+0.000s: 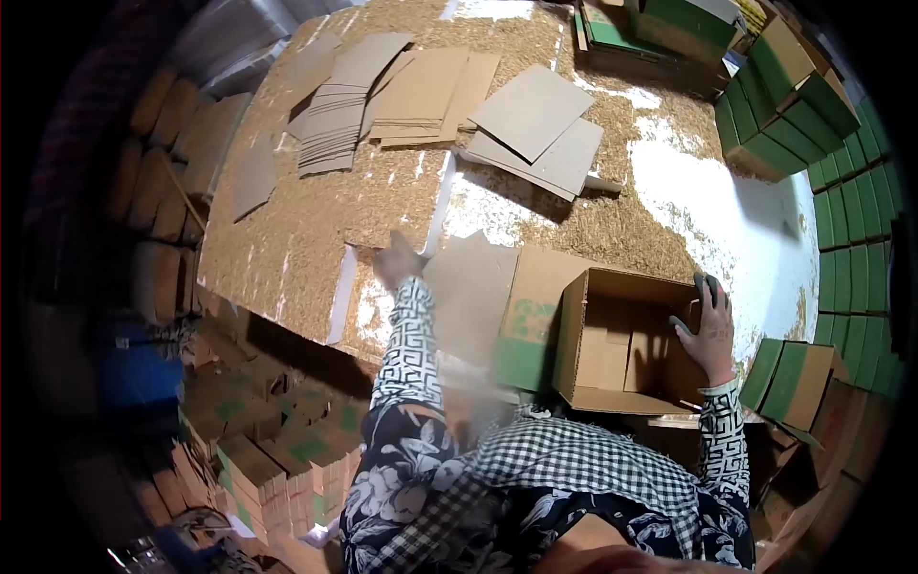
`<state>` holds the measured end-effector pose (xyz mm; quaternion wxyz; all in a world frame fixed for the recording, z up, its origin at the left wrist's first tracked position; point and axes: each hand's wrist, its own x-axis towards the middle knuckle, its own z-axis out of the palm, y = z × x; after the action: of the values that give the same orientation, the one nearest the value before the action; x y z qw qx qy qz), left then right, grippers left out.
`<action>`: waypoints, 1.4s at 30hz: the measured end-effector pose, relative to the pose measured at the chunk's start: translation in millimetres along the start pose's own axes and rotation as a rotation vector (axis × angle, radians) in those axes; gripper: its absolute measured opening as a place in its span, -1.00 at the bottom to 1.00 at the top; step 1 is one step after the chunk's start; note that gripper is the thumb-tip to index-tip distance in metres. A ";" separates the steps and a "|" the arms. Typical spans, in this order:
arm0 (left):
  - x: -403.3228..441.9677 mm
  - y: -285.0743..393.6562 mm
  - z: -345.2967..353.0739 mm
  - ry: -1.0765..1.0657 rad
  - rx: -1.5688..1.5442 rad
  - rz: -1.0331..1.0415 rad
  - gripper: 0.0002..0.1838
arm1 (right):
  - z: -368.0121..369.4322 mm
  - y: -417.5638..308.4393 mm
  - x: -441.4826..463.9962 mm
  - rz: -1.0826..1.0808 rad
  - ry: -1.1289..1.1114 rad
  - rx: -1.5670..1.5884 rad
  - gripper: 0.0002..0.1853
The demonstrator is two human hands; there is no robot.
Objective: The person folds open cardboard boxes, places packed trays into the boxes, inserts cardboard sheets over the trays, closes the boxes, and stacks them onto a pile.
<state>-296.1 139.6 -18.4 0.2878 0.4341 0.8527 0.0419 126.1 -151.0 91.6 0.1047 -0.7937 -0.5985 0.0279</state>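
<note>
An open cardboard box stands upright at the table's near edge, right in front of me, with its brown inside showing. My right hand grips its right wall, the thumb on the inner side and the fingers over the edge. My left hand reaches out over the tabletop, left of the box. Its fingers look stretched and apart, and I see nothing held in them. Near it lies a grey-brown cardboard sheet. A box flap with green print extends left of the box.
Brown crumbly flakes cover much of the white table. Farther back lie stacked cardboard sheets and loose grey sheets. Green-and-brown boxes stand at the right, more piled beyond. Folded cartons sit below left.
</note>
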 end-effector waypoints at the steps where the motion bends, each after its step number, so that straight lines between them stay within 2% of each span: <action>1: 24.3 0.9 28.6 0.290 -0.159 0.113 -0.37 | -0.4 0.7 2.0 0.000 -0.004 -0.014 -0.15; 2: 56.9 -11.1 80.8 0.576 -0.319 0.224 -0.36 | -1.7 1.5 0.5 0.003 -0.011 -0.028 -0.15; 3: 52.2 -3.1 89.6 0.603 -0.408 0.203 -0.36 | -0.3 3.3 0.3 0.012 -0.020 -0.017 -0.15; 8: 24.7 -31.4 45.1 0.056 -0.938 0.221 -0.38 | 4.3 6.7 -1.7 0.029 -0.007 -0.043 -0.14; 11: -52.6 -1.4 -5.3 0.154 -1.263 0.082 -0.53 | 0.0 3.5 0.0 -0.018 0.030 -0.114 -0.20; 12: -96.1 10.0 -20.4 0.190 -1.389 -0.035 -0.52 | -2.0 2.5 -0.9 -0.057 0.076 -0.179 -0.22; 14: -126.1 -18.8 -11.5 0.297 -0.959 0.624 -0.38 | -12.2 -2.4 0.3 -0.253 0.216 -0.053 -0.29; 15: -141.3 -33.5 -7.1 0.388 -0.805 0.923 -0.30 | -10.6 -1.4 -3.5 -0.247 0.190 0.122 -0.35; 16: -167.0 -28.1 -12.0 0.295 -0.897 0.968 -0.33 | -3.7 3.8 -5.2 -0.312 0.269 0.321 -0.38; 17: -192.9 -22.7 -17.2 0.198 -0.988 1.005 -0.34 | -1.3 8.2 -9.1 -0.182 0.185 0.593 -0.40; 18: -203.3 -19.8 -19.1 0.193 -0.772 1.155 -0.39 | -1.8 7.7 -11.6 -0.050 0.094 0.864 -0.41; 19: -216.4 -14.5 -23.4 0.198 -0.574 1.309 -0.43 | 4.7 15.3 -11.0 0.066 0.081 1.306 -0.42; 20: -232.8 -0.8 -19.2 -0.172 -0.798 1.211 -0.47 | 8.1 36.9 -6.1 -0.073 0.037 1.517 -0.28; 21: -251.8 15.3 -17.4 -0.490 -1.024 1.024 -0.50 | -12.5 32.0 -5.3 0.026 0.016 1.762 -0.19; 22: -271.5 29.6 -11.5 -1.043 -1.478 0.458 -0.55 | -46.0 25.3 -4.1 0.134 -0.013 2.002 -0.09; 23: -290.4 33.8 4.5 -0.921 -1.405 0.520 -0.48 | -68.8 25.4 -7.0 0.040 -0.167 2.224 -0.07; 24: -305.0 33.5 19.9 -0.803 -1.328 0.569 -0.41 | -47.3 56.6 -18.6 0.376 -0.191 1.853 -0.14; 25: -315.1 42.9 22.3 -1.106 -1.402 0.444 -0.41 | -55.7 47.6 -22.8 0.267 -0.187 1.651 -0.20; 26: -301.2 35.0 36.5 -1.213 -1.412 0.577 -0.37 | -69.0 39.2 -24.4 0.158 -0.177 1.445 -0.26; 27: -299.7 31.3 46.8 -1.056 -1.359 0.689 -0.39 | -79.4 38.1 -35.3 0.244 -0.227 1.421 -0.35; 28: -293.9 29.5 58.3 -0.899 -1.299 0.799 -0.41 | -70.0 55.2 -51.6 0.167 -0.100 1.335 -0.38; 29: -251.6 10.7 87.0 -0.292 -0.750 1.370 -0.51 | -60.5 72.4 -67.7 0.102 0.029 1.237 -0.41; 30: -277.0 5.5 70.6 -0.020 -0.335 1.364 -0.58 | -71.6 68.5 -87.7 0.151 0.104 1.237 -0.42; 31: -285.7 7.6 75.9 -0.066 -0.369 1.264 -0.59 | -82.5 64.5 -108.0 0.199 0.179 1.235 -0.43; 32: -295.4 6.4 85.1 -0.110 -0.406 1.154 -0.60 | -102.2 51.3 -127.9 0.335 0.256 1.285 -0.43; 33: -296.0 -1.7 97.8 -0.393 -0.816 0.880 -0.62 | -112.5 48.1 -141.9 0.309 0.258 1.294 -0.44; 34: -314.2 4.4 87.1 -0.391 -0.931 0.875 -0.64 | -116.4 47.8 -153.4 0.285 0.271 1.309 -0.44; 35: -319.2 7.2 89.5 -0.451 -1.064 0.789 -0.64 | -107.1 47.7 -165.7 0.436 0.373 1.379 -0.32; 36: -324.5 8.1 92.1 -0.514 -1.193 0.692 -0.63 | -107.8 36.1 -162.8 0.469 0.398 1.376 -0.34; 38: -327.6 6.3 86.0 -0.493 -1.052 0.779 -0.54 | -114.0 23.5 -149.4 0.458 0.131 1.381 -0.37; 39: -311.6 3.7 98.2 -0.597 -1.289 0.695 -0.54 | -97.5 12.5 -137.5 0.446 0.133 1.415 -0.36; 41: -291.4 -1.7 67.8 -0.993 -1.699 0.317 -0.53 | -69.7 -17.4 -109.8 0.436 0.120 1.381 -0.38; 42: -253.3 -6.1 69.1 -0.798 -1.384 0.582 -0.46 | -57.2 -23.8 -96.4 0.430 0.078 1.312 -0.39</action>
<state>-148.2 -70.2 37.3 0.7452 0.3447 0.3240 0.4700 86.1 -244.6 144.4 0.5768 -0.6679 -0.2830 0.3758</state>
